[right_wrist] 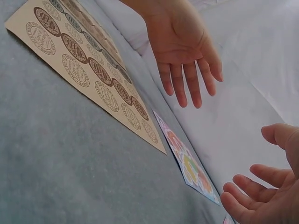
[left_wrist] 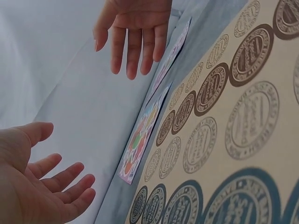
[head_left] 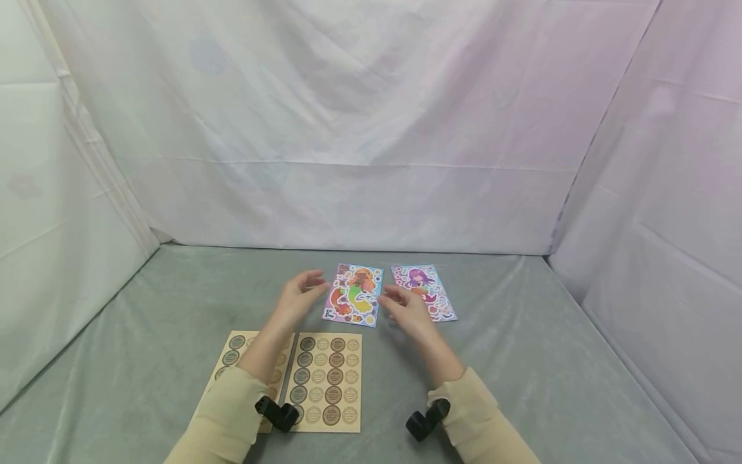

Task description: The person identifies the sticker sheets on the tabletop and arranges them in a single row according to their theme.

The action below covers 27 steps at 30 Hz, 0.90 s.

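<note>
Two colourful mermaid sticker sheets lie side by side toward the back of the table. The left mermaid sheet (head_left: 352,294) shows a green and yellow tail; the right mermaid sheet (head_left: 438,299) has a purple-haired figure and is partly covered by my right hand. My left hand (head_left: 300,295) hovers beside the left sheet's left edge, fingers relaxed, holding nothing. Between the two sheets, my right hand (head_left: 406,309) is also raised with loose fingers and holds nothing. In both wrist views the palms face each other, apart, above the table.
Two tan sheets of round label stickers lie nearer the front: the right tan sheet (head_left: 328,386) in full view but for a corner, the left tan sheet (head_left: 234,341) mostly under my left forearm. Grey cloth (head_left: 522,361) covers the table. White curtains (head_left: 359,129) enclose the back and sides.
</note>
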Each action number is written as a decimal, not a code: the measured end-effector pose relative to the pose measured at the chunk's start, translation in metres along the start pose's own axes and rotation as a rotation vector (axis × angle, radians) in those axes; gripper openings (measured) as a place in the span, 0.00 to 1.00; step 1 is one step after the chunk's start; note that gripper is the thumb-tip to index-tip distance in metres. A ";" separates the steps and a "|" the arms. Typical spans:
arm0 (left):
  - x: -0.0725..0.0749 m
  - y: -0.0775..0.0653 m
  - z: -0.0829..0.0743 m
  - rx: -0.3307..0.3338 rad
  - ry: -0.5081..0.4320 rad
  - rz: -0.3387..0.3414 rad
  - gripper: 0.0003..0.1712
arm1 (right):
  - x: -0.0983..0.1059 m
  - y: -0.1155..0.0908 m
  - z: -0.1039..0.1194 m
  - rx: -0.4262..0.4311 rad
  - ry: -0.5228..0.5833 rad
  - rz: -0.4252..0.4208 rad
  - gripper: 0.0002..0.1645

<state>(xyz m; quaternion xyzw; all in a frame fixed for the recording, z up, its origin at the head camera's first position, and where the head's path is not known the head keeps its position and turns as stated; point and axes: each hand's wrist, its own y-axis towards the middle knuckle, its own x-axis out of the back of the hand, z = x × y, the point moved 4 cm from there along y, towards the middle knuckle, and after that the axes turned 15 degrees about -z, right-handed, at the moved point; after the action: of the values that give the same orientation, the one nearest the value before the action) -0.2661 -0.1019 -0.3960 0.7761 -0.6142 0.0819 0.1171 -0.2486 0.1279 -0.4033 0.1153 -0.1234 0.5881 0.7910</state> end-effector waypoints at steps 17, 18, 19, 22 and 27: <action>-0.013 0.007 0.014 0.080 -0.089 -0.034 0.30 | -0.013 0.004 -0.009 -0.031 0.071 -0.034 0.29; -0.013 0.007 0.015 0.078 -0.084 -0.029 0.31 | -0.014 0.004 -0.010 -0.035 0.072 -0.035 0.29; -0.013 0.007 0.016 0.088 -0.079 -0.023 0.31 | -0.014 0.004 -0.011 -0.036 0.069 -0.034 0.29; -0.014 0.006 0.019 0.101 -0.056 0.004 0.32 | -0.015 0.003 -0.014 -0.046 0.071 -0.032 0.29; -0.014 0.004 0.023 0.120 -0.031 0.025 0.32 | -0.017 0.002 -0.017 -0.042 0.070 -0.027 0.31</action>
<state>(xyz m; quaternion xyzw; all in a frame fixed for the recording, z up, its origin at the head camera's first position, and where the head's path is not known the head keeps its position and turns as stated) -0.2731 -0.0961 -0.4217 0.7751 -0.6198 0.1078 0.0598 -0.2544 0.1190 -0.4247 0.0796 -0.1066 0.5783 0.8049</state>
